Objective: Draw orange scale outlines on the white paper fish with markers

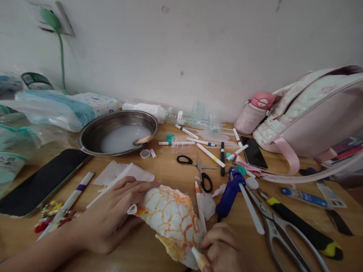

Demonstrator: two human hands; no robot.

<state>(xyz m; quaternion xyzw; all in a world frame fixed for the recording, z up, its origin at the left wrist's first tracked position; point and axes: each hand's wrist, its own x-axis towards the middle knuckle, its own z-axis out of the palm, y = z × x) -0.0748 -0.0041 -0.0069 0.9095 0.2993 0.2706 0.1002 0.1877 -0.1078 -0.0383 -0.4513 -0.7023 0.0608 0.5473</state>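
While our left hand (119,213) grips the orange-lined white piece (172,217) at its left end, fingers curved and slightly parted, our right hand (222,245) has its fingers closed round a pen (197,257), tip at the piece. We have the piece toward the near edge of the table (167,170), the basin (117,154) toward the far left corner.

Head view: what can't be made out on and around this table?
All in the head view:
- Left hand: fingertips hidden behind the orange-patterned white piece.
- Right hand: blurred; lower part cut off by the bottom edge.
- Basin: its bottom, hidden by cloudy liquid.
- Blue tube: lettering too small and blurred.
- Backpack: far side cut off by the right edge; contents hidden by its fabric.
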